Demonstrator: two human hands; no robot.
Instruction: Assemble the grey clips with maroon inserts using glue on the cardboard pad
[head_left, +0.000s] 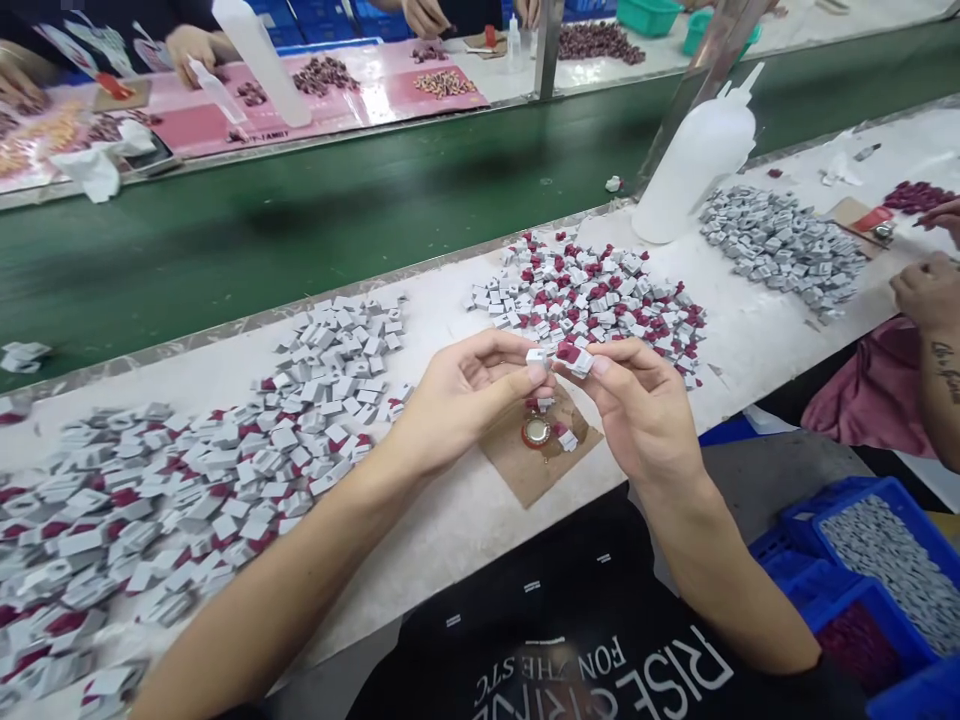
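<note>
With fingertips nearly closed, your left hand point(476, 395) pinches a small white block point(536, 357) beside the maroon-and-white piece point(573, 358) in your right hand point(651, 405), apparently a lining-up step calling for steady alignment.

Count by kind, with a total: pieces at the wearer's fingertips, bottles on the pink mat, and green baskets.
Pieces held: 2 (grey piece, left hand; maroon-and-grey piece, right hand)
Bottles on pink mat: 2 (large bottle, small bottle)
Green baskets: 2, one partly behind a post
Total: 6
</note>
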